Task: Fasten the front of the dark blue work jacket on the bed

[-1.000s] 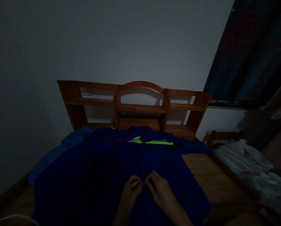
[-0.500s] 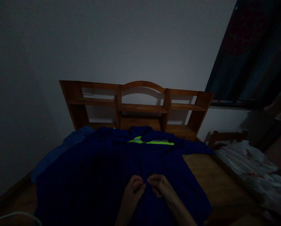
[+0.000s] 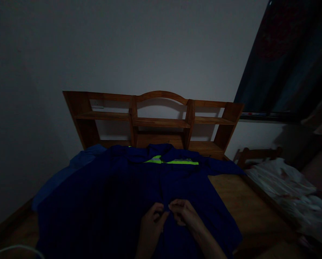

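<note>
Since a second ago, our right hand (image 3: 184, 215) has curled its fingers in, and our left hand (image 3: 152, 223) has brought its thumb nearer to them. Our blue jacket (image 3: 193, 190) lies spread on the table (image 3: 247, 205) beneath both hands, its long axis running away from us, collar at the far end. Both hands are half-closed, fingertips at the jacket's front opening; in this dimness we cannot tell whether they grip cloth. Right of the jacket, we see white plastic bags (image 3: 282, 180); beyond its collar, a wooden shelf unit (image 3: 161, 123).
</note>
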A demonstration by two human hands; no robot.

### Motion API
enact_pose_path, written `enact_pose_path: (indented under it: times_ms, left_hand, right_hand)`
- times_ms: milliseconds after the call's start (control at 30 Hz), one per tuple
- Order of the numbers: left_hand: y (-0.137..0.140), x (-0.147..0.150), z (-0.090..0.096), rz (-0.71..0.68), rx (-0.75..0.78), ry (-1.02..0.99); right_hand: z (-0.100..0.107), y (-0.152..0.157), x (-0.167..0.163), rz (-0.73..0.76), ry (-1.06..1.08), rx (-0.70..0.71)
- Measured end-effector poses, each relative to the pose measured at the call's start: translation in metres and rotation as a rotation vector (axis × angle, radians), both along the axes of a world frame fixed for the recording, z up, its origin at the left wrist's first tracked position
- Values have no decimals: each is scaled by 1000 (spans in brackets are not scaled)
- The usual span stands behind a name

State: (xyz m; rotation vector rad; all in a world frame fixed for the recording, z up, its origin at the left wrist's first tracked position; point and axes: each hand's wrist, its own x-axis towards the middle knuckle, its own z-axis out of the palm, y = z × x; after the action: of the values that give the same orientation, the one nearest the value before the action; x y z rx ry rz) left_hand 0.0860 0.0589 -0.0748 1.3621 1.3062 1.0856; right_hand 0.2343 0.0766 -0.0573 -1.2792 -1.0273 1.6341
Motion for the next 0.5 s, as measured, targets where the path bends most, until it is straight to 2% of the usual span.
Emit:
enact_pose_path:
  times_ms: [67,167,233,300,367,400,433,500]
  left_hand:
    - [-2,3,-1,0,1,9]
    - [-4,-2,4,-18,11,45]
    - [-3,-21,11,23,63,131]
    - [4,-56,19,140,187,321]
    - [14,-103,24,284,329,627]
    - [20,-127,25,357,329,791]
    - [25,-150,25,441,279,921]
    - [34,-188,22,501,123,1081]
  right_hand:
    - [0,-2,-2,39,-29,93]
    - [10,-6,9,8,-200,356]
    - [21,-8,36,-136,-403,491]
    - [29,-7,79,-331,-685,552]
    - [30,-5,127,-512,-969,550]
    - [29,-5,149,-553,-1059,500]
    - [26,-5,167,-544,-1083,440]
    - [21,-8,188,-465,-1021,330]
